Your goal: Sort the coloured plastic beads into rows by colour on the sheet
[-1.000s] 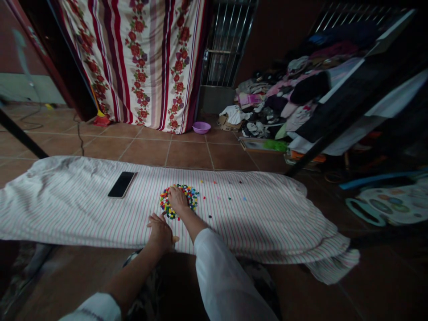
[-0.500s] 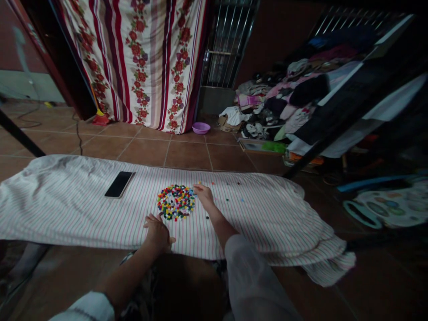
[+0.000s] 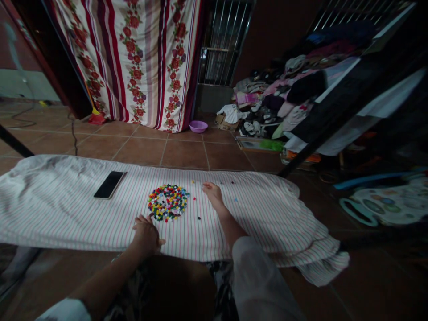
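Observation:
Small coloured beads (image 3: 169, 203), mostly red, yellow, green, blue and white, lie in a roughly round patch on the striped cloth. My right hand (image 3: 213, 192) is just over the cloth to the right of the patch, its fingertips drawn together in a pinch. Whatever they hold is too small to make out. A loose red bead (image 3: 194, 198) and a dark bead (image 3: 199, 218) sit between that hand and the patch's right side. My left hand (image 3: 147, 234) rests on the cloth at the patch's near-left side, fingers spread and holding nothing.
A phone (image 3: 110, 185) with a dark screen lies left of the beads on the striped cloth (image 3: 67, 200). A few stray beads, one light blue (image 3: 236, 199), are scattered to the right. Beyond are a purple basin (image 3: 198, 126), heaped clothes (image 3: 267, 98) and a dark slanting bar (image 3: 301, 154).
My right hand has moved right, away from the bead patch's edge, uncovering a red bead. My left hand stays by the near-left side. The whole view has shifted slightly.

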`<action>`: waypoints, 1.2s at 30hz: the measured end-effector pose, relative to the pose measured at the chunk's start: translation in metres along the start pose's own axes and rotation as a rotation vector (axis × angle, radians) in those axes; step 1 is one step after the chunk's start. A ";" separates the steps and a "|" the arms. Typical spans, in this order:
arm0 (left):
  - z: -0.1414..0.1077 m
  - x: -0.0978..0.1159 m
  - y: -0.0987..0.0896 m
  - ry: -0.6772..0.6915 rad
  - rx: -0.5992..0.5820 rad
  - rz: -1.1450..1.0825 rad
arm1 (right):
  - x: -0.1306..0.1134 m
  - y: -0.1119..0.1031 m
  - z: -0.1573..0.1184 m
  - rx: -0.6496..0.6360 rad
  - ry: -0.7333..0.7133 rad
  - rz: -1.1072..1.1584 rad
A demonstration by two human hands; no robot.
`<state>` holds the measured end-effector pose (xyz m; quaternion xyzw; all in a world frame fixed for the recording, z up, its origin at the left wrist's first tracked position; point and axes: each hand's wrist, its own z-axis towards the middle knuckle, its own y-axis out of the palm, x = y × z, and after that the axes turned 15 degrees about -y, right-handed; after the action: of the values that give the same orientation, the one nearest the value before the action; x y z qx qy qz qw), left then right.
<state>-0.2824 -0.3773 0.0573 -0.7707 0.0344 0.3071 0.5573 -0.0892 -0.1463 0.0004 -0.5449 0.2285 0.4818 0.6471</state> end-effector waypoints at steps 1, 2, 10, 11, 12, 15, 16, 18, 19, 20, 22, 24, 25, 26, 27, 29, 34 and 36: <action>0.000 0.000 -0.001 0.007 0.000 0.013 | 0.001 -0.006 0.003 0.010 0.015 -0.039; -0.001 0.000 -0.002 0.016 -0.003 0.026 | 0.003 -0.013 0.006 0.032 0.036 -0.089; 0.000 0.000 0.000 0.055 -0.001 0.090 | 0.028 -0.066 0.029 0.102 0.157 -0.515; 0.000 0.001 0.000 0.052 -0.002 0.092 | 0.031 -0.068 0.029 0.084 0.160 -0.537; 0.000 0.001 0.001 0.049 -0.006 0.092 | 0.034 -0.070 0.030 0.067 0.160 -0.556; 0.001 0.002 0.002 0.033 -0.002 0.068 | 0.040 -0.069 0.030 0.030 0.163 -0.611; 0.001 0.003 0.002 0.027 0.000 0.049 | 0.041 -0.067 0.030 0.017 0.163 -0.632; 0.001 0.004 0.003 0.009 0.005 0.012 | 0.042 -0.064 0.031 -0.013 0.159 -0.674; 0.001 0.004 0.003 0.002 0.009 0.003 | 0.042 -0.063 0.031 -0.026 0.154 -0.694; 0.002 0.004 0.004 0.001 0.011 -0.002 | 0.042 -0.062 0.031 -0.035 0.150 -0.713; 0.002 0.005 0.007 0.001 0.013 -0.012 | 0.040 -0.061 0.032 -0.041 0.143 -0.735; 0.003 0.005 0.010 -0.004 0.012 -0.039 | 0.037 -0.060 0.031 -0.040 0.135 -0.737; 0.004 0.005 0.012 -0.008 0.013 -0.057 | 0.036 -0.061 0.030 -0.040 0.131 -0.733; 0.004 0.005 0.014 -0.012 0.016 -0.072 | 0.035 -0.061 0.030 -0.042 0.124 -0.729; 0.005 0.005 0.015 -0.011 0.018 -0.080 | 0.034 -0.062 0.029 -0.043 0.117 -0.725; 0.006 0.005 0.016 -0.002 0.014 -0.083 | 0.032 -0.063 0.028 -0.040 0.100 -0.721; 0.007 0.006 0.014 -0.020 -0.016 -0.068 | 0.018 -0.058 0.025 -0.023 0.028 -0.697; 0.009 0.008 0.015 -0.038 -0.019 -0.090 | 0.009 -0.049 0.022 -0.042 -0.026 -0.664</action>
<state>-0.2856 -0.3731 0.0395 -0.7705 -0.0137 0.2969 0.5639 -0.0479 -0.1195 0.0230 -0.5965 0.0202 0.2561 0.7604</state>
